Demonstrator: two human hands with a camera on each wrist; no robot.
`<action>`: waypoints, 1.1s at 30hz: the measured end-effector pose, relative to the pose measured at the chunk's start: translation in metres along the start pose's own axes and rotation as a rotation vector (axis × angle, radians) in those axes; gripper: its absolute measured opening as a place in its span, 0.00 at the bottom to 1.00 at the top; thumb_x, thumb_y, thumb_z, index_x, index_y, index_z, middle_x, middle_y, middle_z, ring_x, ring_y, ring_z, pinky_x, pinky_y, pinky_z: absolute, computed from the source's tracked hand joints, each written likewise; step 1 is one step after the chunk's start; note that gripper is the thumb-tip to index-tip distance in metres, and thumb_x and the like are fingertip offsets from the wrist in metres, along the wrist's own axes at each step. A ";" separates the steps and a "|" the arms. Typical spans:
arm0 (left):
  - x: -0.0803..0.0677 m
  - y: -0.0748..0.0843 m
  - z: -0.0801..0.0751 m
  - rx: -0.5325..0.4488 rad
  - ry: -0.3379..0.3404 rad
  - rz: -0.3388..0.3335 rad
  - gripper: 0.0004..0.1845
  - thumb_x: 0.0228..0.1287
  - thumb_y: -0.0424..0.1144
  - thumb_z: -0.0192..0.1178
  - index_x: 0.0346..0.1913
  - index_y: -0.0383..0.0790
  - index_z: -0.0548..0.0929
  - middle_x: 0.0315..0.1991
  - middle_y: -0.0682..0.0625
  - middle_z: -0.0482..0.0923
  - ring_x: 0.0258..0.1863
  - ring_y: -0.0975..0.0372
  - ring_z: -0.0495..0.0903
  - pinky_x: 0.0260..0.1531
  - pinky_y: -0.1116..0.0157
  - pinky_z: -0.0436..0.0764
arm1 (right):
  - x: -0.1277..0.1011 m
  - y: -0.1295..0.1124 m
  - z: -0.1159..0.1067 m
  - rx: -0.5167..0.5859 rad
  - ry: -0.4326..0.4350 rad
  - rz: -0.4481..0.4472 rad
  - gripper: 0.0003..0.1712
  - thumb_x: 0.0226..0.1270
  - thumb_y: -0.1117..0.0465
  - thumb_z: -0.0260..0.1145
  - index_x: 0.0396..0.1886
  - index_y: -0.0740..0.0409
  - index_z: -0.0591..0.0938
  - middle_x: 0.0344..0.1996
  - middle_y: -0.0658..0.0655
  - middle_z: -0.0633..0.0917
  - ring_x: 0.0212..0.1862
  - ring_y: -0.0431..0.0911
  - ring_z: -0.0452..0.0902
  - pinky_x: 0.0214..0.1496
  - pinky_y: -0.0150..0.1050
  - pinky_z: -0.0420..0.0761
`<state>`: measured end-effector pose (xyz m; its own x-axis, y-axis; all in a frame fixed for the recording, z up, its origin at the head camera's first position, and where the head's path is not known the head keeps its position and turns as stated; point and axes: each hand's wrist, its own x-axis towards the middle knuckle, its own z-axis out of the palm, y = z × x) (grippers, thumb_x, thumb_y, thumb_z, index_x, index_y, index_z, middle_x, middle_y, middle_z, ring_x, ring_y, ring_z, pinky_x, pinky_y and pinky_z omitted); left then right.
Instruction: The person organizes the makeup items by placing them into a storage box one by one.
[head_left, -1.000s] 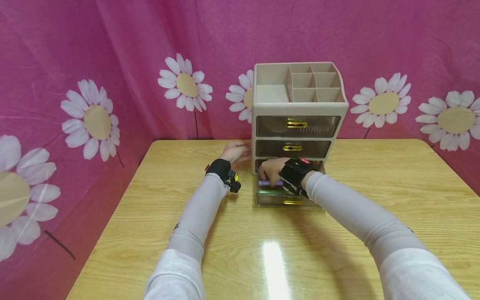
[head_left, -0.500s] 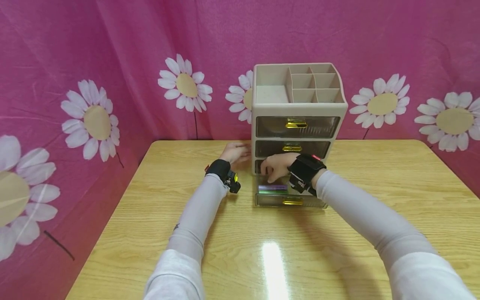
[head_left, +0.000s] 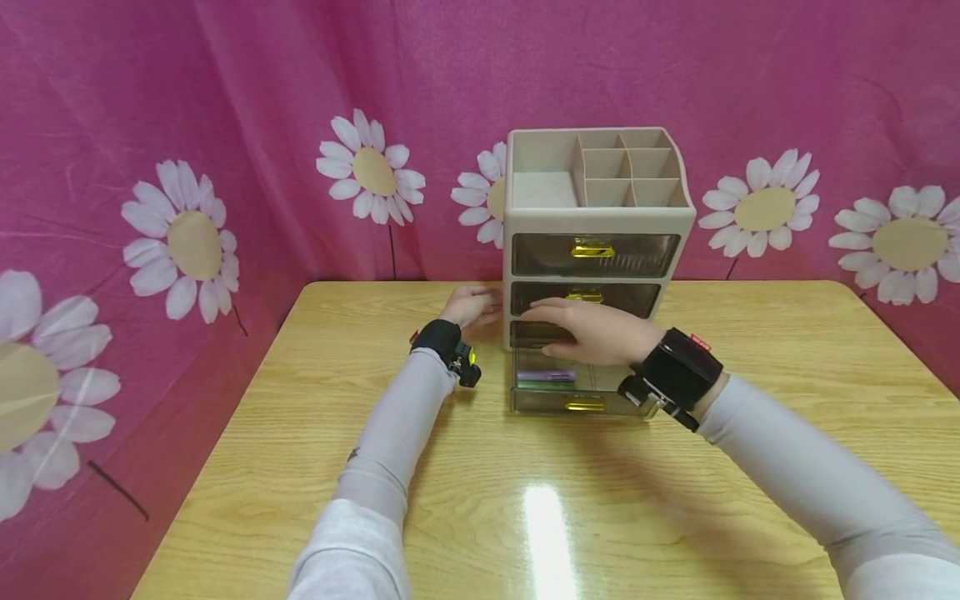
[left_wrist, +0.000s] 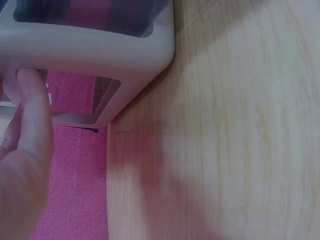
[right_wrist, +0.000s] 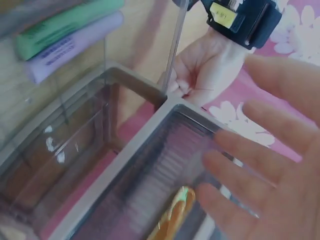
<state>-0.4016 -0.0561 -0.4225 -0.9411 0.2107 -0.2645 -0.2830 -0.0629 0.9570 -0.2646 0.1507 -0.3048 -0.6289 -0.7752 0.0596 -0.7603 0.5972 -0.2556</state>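
Note:
A cream desktop organizer (head_left: 600, 218) with smoky drawers stands on the table. Its bottom drawer (head_left: 543, 403) is pulled out. Inside lie a purple marker pen (head_left: 546, 376) and a green marker pen (head_left: 546, 386), side by side; both appear in the right wrist view too. My right hand (head_left: 600, 332) is held above the drawer's back part, with its fingers extended and nothing in them. At the organizer's left side, my left hand (head_left: 471, 307) rests its fingers against the wall; the left wrist view shows a finger (left_wrist: 35, 107) at the side opening.
Gold handles (head_left: 592, 251) stick out from the drawer fronts. The organizer's top has open compartments (head_left: 607, 162). A pink curtain (head_left: 420, 58) with white daisies hangs behind and left of the wooden table (head_left: 315, 417).
My right hand has risen out of the bottom drawer and shifted right, its fingers straightening as it leaves the marker pens lying there. The left hand stays in place.

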 end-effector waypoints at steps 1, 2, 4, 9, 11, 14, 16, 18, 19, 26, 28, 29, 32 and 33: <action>0.016 -0.010 -0.006 -0.007 -0.011 0.010 0.17 0.63 0.32 0.56 0.55 0.33 0.75 0.48 0.40 0.78 0.46 0.55 0.79 0.45 0.64 0.80 | -0.006 -0.002 0.000 -0.028 0.040 -0.005 0.30 0.61 0.59 0.65 0.62 0.59 0.69 0.62 0.63 0.68 0.62 0.54 0.64 0.60 0.49 0.70; 0.030 -0.019 -0.012 -0.022 -0.038 0.034 0.17 0.61 0.32 0.59 0.53 0.33 0.76 0.45 0.41 0.79 0.43 0.56 0.80 0.42 0.64 0.81 | -0.013 -0.003 0.000 -0.055 0.076 -0.007 0.31 0.60 0.58 0.65 0.63 0.57 0.69 0.64 0.63 0.66 0.63 0.54 0.63 0.60 0.49 0.70; 0.049 -0.029 -0.017 -0.029 -0.045 0.036 0.17 0.61 0.32 0.59 0.54 0.34 0.76 0.46 0.41 0.79 0.43 0.55 0.80 0.43 0.64 0.81 | -0.025 -0.003 -0.001 -0.109 0.147 -0.017 0.33 0.60 0.55 0.66 0.64 0.56 0.68 0.65 0.63 0.63 0.65 0.56 0.60 0.62 0.52 0.67; 0.061 -0.033 -0.017 -0.021 -0.022 0.008 0.20 0.63 0.31 0.56 0.58 0.33 0.72 0.51 0.39 0.76 0.49 0.53 0.77 0.49 0.61 0.78 | -0.053 0.002 -0.001 -0.188 0.303 -0.049 0.37 0.57 0.55 0.68 0.65 0.57 0.66 0.66 0.64 0.62 0.65 0.60 0.57 0.63 0.57 0.62; 0.095 -0.055 -0.031 -0.061 -0.069 0.045 0.19 0.58 0.33 0.62 0.54 0.36 0.76 0.46 0.41 0.79 0.43 0.54 0.80 0.42 0.62 0.81 | -0.066 0.005 -0.001 -0.205 0.343 -0.035 0.39 0.54 0.57 0.70 0.65 0.58 0.66 0.65 0.65 0.62 0.65 0.61 0.57 0.62 0.58 0.63; 0.122 -0.074 -0.043 -0.104 -0.098 0.062 0.19 0.52 0.35 0.67 0.49 0.38 0.80 0.41 0.43 0.81 0.39 0.56 0.81 0.38 0.63 0.82 | -0.088 0.010 -0.003 -0.216 0.388 0.020 0.42 0.51 0.59 0.72 0.66 0.57 0.65 0.65 0.67 0.62 0.65 0.61 0.57 0.61 0.60 0.63; 0.113 -0.070 -0.038 -0.093 -0.075 0.061 0.18 0.55 0.34 0.65 0.51 0.37 0.79 0.43 0.42 0.80 0.40 0.55 0.81 0.40 0.62 0.82 | -0.103 0.016 -0.003 -0.228 0.422 0.061 0.44 0.48 0.61 0.73 0.66 0.57 0.64 0.64 0.68 0.62 0.64 0.63 0.58 0.60 0.60 0.63; 0.078 -0.049 -0.024 -0.049 -0.019 0.034 0.18 0.60 0.31 0.59 0.54 0.34 0.76 0.47 0.40 0.78 0.44 0.54 0.79 0.45 0.61 0.80 | -0.117 0.023 -0.002 -0.243 0.460 0.103 0.45 0.46 0.61 0.74 0.66 0.57 0.64 0.63 0.69 0.63 0.62 0.64 0.59 0.60 0.61 0.63; 0.061 -0.039 -0.018 -0.030 0.004 0.026 0.18 0.62 0.29 0.56 0.55 0.32 0.75 0.48 0.39 0.77 0.46 0.53 0.79 0.46 0.61 0.79 | -0.125 0.027 -0.001 -0.247 0.474 0.127 0.46 0.46 0.61 0.74 0.66 0.57 0.64 0.63 0.70 0.63 0.61 0.65 0.60 0.60 0.62 0.62; -0.024 0.012 0.009 0.060 0.030 0.005 0.18 0.66 0.29 0.51 0.58 0.29 0.71 0.50 0.40 0.76 0.45 0.57 0.78 0.48 0.65 0.78 | -0.172 0.043 0.006 -0.239 0.480 0.350 0.48 0.46 0.62 0.73 0.67 0.60 0.62 0.59 0.75 0.64 0.56 0.71 0.62 0.56 0.66 0.63; -0.022 0.011 0.009 0.052 0.032 0.004 0.18 0.66 0.28 0.50 0.58 0.28 0.71 0.50 0.39 0.76 0.45 0.57 0.78 0.48 0.64 0.78 | -0.184 0.046 0.008 -0.215 0.465 0.414 0.47 0.48 0.62 0.72 0.67 0.62 0.60 0.59 0.76 0.63 0.55 0.72 0.61 0.55 0.67 0.62; -0.022 0.012 0.010 0.046 0.030 0.003 0.18 0.66 0.28 0.50 0.59 0.28 0.70 0.51 0.38 0.75 0.45 0.56 0.78 0.48 0.64 0.78 | -0.189 0.047 0.010 -0.204 0.452 0.447 0.46 0.49 0.62 0.72 0.68 0.63 0.59 0.59 0.77 0.63 0.55 0.72 0.60 0.55 0.67 0.61; -0.019 0.010 0.008 0.018 0.022 0.007 0.19 0.66 0.28 0.50 0.59 0.27 0.70 0.50 0.37 0.75 0.46 0.55 0.78 0.48 0.63 0.78 | -0.205 0.050 0.017 -0.190 0.405 0.544 0.45 0.53 0.60 0.70 0.67 0.67 0.58 0.58 0.80 0.61 0.54 0.74 0.59 0.52 0.70 0.62; -0.016 0.009 0.008 0.014 0.023 0.006 0.19 0.66 0.28 0.50 0.58 0.27 0.70 0.50 0.37 0.76 0.46 0.54 0.78 0.48 0.63 0.78 | -0.210 0.052 0.020 -0.178 0.381 0.578 0.45 0.55 0.59 0.68 0.67 0.69 0.56 0.58 0.81 0.60 0.54 0.75 0.58 0.51 0.71 0.61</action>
<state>-0.3872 -0.0525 -0.4085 -0.9468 0.1882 -0.2611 -0.2748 -0.0508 0.9601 -0.1687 0.3399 -0.3495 -0.9275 -0.2179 0.3038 -0.2827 0.9405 -0.1886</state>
